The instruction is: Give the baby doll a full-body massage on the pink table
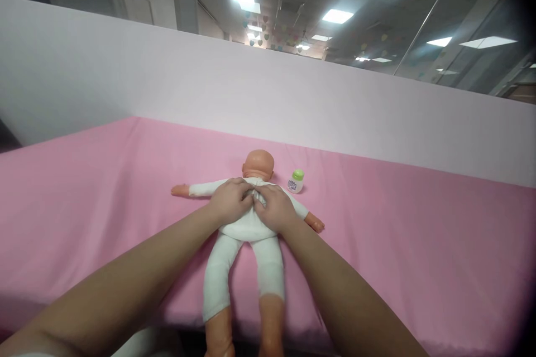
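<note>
A baby doll (240, 259) in a white suit lies on the pink sheet, bald head away from me, arms spread, legs hanging over the near edge. My left hand (229, 199) and my right hand (274, 207) both rest on the doll's upper torso. Their fingers are curled and pinch a bunched fold of the white suit between them, just below the neck. A small white bottle with a green cap (296, 181) stands on the sheet right of the doll's head, apart from both hands.
The pink sheet (104, 195) covers a wide table. A pale lilac partition wall (167, 83) rises right behind it. Above it show ceiling lights and glass panels.
</note>
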Demonstrator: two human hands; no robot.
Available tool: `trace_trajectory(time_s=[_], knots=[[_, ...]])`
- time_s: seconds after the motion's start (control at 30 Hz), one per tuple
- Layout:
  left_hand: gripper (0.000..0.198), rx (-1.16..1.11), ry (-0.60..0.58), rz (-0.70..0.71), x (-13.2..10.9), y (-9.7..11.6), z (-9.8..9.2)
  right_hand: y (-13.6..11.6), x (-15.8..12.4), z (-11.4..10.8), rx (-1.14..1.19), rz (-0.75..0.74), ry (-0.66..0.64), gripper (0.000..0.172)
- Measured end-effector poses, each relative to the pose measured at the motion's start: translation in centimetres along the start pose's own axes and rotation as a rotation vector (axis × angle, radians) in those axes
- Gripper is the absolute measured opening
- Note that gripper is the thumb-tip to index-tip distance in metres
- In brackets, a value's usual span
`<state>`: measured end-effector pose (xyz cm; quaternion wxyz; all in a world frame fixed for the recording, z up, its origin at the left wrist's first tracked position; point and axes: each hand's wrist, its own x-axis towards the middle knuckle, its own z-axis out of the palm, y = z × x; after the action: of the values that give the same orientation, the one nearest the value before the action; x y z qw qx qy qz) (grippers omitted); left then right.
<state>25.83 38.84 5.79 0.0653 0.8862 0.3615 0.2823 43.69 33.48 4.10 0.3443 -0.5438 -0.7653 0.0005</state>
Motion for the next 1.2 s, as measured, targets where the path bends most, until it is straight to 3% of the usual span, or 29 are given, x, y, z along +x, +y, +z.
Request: trace_trajectory(time_s=[0.23, 0.47, 0.7, 0.97, 1.2], knots=[[0.028, 0.084, 0.094, 0.007, -0.3, 0.7, -0.4, -0.6, -0.1, -0.4, -0.005, -0.013, 0.07, 0.042], [0.026, 0.078, -0.027, 0.063, 0.0, -0.1, 0.0, -0.2, 0.1, -0.3, 0.026, 0.031, 0.007, 0.04], [0.029, 0.131, 0.052, 0.043, -0.1, 0.1, 0.0, -0.3, 0.0, -0.3, 0.026, 0.017, 0.055, 0.045], [0.028, 0.1, -0.042, 0.058, 0.1, -0.5, 0.4, 0.3, 0.2, 0.4, 0.019, 0.028, 0.02, 0.042], [0.031, 0.115, -0.002, 0.055, -0.1, -0.1, 0.1, 0.1, 0.1, 0.2, 0.013, -0.015, 0.076, 0.044]])
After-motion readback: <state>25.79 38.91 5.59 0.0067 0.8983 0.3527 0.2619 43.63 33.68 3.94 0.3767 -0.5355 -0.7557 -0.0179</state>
